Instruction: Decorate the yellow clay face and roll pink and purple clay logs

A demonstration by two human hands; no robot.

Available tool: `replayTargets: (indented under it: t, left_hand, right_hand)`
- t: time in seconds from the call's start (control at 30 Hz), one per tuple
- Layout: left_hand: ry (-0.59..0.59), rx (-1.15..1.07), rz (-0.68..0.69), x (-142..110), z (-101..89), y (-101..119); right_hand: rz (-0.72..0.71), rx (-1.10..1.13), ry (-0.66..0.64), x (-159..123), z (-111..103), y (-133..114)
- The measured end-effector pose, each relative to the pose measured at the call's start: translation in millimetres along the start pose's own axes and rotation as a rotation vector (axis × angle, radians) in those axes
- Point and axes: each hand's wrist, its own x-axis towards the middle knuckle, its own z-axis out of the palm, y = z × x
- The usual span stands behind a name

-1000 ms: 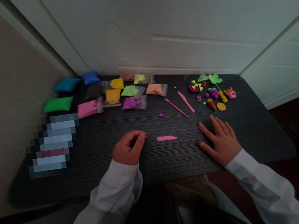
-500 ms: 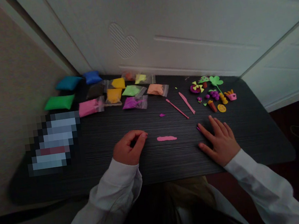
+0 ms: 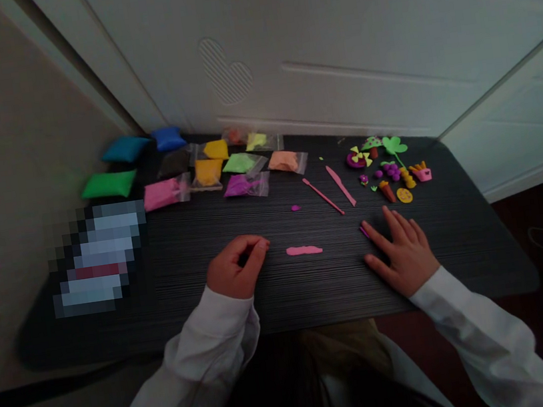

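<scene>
My left hand (image 3: 237, 267) rests on the dark table (image 3: 206, 314) with thumb and forefinger pinched together. Whatever lies between those fingertips is too small or hidden to make out. To the right, my right hand (image 3: 400, 253) is spread flat, fingers apart. Its forefinger tip presses on a thin purple clay roll (image 3: 364, 231), partly covered by the finger. Between both hands lies a flat pink clay strip (image 3: 304, 250), untouched. A small purple clay bit (image 3: 295, 207) sits farther back. Behind it are a pink stick tool (image 3: 324, 196) and a pink plastic knife (image 3: 340, 186).
Bags of coloured clay, including a pink one (image 3: 166, 193) and a purple one (image 3: 247, 185), line the back left. Small clay figures, among them a yellow smiley disc (image 3: 404, 195) and a green clover (image 3: 395, 145), stand back right. A blurred-out item (image 3: 101, 254) lies left.
My right hand shifts slightly left and then back right, its forefinger staying on the purple roll. The left hand keeps its pinch in place. The view moves a little.
</scene>
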Motion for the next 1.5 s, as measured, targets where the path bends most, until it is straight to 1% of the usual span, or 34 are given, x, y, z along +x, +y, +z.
replayTargets:
  t: [0.1, 0.13, 0.23, 0.27, 0.37, 0.4, 0.5, 0.53, 0.6, 0.63, 0.77, 0.9, 1.03, 1.07, 1.17, 1.23, 1.37, 1.5]
  left_hand:
    - [-0.007, -0.004, 0.007, 0, 0.2, -1]
    - [-0.007, -0.007, 0.009, 0, 0.3, -1]
    - [-0.007, -0.009, 0.013, 0, 0.5, -1]
    - [-0.008, -0.003, 0.011, 0, 0.5, -1]
    - [-0.009, 0.0, 0.009, 0, 0.5, -1]
    - [-0.006, 0.0, 0.007, 0, 0.4, -1]
    - [-0.001, 0.014, 0.001, 0, 0.3, 0]
    - [-0.003, 0.018, -0.001, 0, 0.4, 1]
    - [-0.01, 0.016, -0.005, 0, 0.4, 0]
    - [-0.011, 0.014, -0.006, 0, 0.5, 0]
    - [-0.009, 0.025, 0.005, 0, 0.4, 0]
    - [-0.01, 0.039, 0.014, 0, 0.0, 0]
    - [-0.019, 0.028, 0.011, 0, -0.1, 0]
    - [-0.022, 0.025, 0.018, 0, 0.0, 0]
    - [-0.02, 0.026, 0.025, 0, 0.2, -1]
    - [-0.016, 0.024, 0.018, 0, 0.3, -1]
    - [-0.032, 0.015, 0.006, 1, 0.3, 0]
    - [-0.031, 0.03, 0.01, 0, 0.0, 2]
  right_hand:
    - [-0.088, 0.014, -0.038, 0, 1, 0]
    - [-0.089, 0.013, -0.038, 0, 1, 0]
    - [0.013, -0.009, 0.004, 0, 1, -1]
    - [0.008, -0.006, 0.004, -1, 1, -2]
    - [-0.098, 0.02, -0.041, -2, 0, -3]
    - [-0.087, 0.018, -0.036, -3, 0, -3]
    - [0.031, -0.013, 0.014, -3, 1, -4]
    - [0.021, -0.013, 0.007, -3, 1, -5]
    - [-0.063, 0.004, -0.025, -3, 2, -7]
    - [-0.078, 0.009, -0.029, -3, 2, -7]
    - [0.033, -0.004, 0.028, -3, 2, -9]
    - [-0.043, 0.012, -0.031, -4, 1, -9]
    - [0.064, -0.004, -0.006, -2, 2, -9]
    - [0.057, 0.0, -0.009, -2, 1, -10]
    - [-0.027, 0.039, -0.041, -3, 0, -15]
    - [-0.037, 0.066, -0.045, -4, -2, -15]
    - [-0.045, 0.115, -0.029, -4, -5, -7]
    - [-0.04, 0.08, 0.002, 4, -5, 4]
